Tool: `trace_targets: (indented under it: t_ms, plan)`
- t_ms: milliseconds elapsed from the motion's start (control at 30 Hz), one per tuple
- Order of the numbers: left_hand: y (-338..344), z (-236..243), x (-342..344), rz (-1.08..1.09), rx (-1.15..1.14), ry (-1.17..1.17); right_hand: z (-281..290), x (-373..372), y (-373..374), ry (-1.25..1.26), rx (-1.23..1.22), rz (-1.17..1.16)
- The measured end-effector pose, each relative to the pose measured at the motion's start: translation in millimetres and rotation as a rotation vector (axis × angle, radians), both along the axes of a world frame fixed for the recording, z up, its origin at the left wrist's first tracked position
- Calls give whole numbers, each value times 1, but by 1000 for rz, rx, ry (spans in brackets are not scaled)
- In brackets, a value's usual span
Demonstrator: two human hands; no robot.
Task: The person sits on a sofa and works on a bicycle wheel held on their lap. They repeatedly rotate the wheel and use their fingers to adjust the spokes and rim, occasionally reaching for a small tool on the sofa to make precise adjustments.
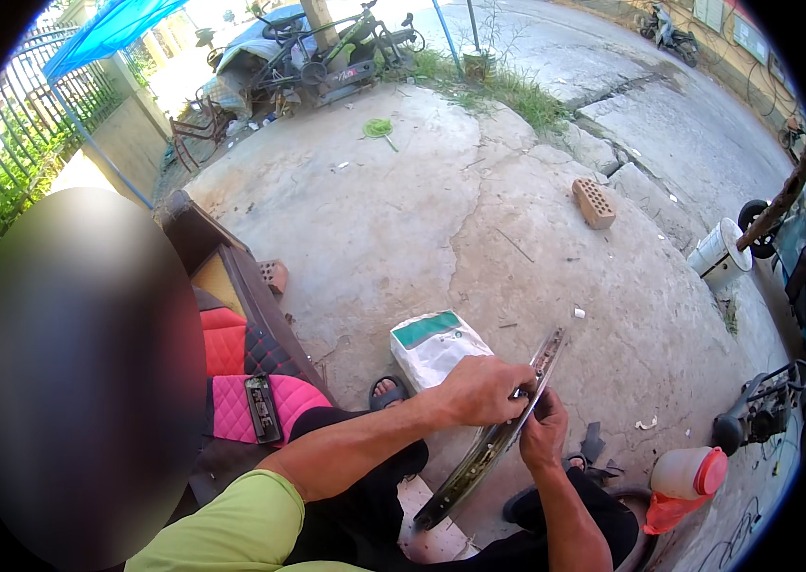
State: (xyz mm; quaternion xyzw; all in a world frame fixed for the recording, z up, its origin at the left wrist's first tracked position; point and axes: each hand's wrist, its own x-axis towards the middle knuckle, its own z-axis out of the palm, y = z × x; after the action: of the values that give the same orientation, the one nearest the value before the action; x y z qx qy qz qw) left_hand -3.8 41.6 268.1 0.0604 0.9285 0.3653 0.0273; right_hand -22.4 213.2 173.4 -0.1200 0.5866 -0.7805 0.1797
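Observation:
A metal wheel rim (469, 481) stands on edge between my legs, tilted, its upper end leaning away to the right. My left hand (484, 391) reaches across from the left and is closed at the rim's channel. A small shiny bit shows at its fingertips, too small to name. On the other side, my right hand (544, 429) is wrapped round the rim just below the left fingers. Behind my left hand lies a white sack (436, 343) with a green panel.
To the left, a brown sofa (265, 315) carries red and pink cushions and a black case (262, 408); a blurred patch hides part of it. A perforated brick (593, 204), a white bucket (719, 250) and a red-lidded jar (684, 474) stand right. Bicycles (326, 57) stand far back.

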Motion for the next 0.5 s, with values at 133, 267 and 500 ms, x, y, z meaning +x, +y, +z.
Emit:
trace_targets:
  t_ms: [133, 267, 500]
  plan:
    - [0, -1, 0, -25, 2, 2, 0, 1, 1, 2, -20, 13]
    - [0, -2, 1, 14, -6, -15, 9, 1, 0, 7, 22, 8]
    - [-2, -1, -1, -48, 19, -5, 15, 1, 2, 7, 53, 19]
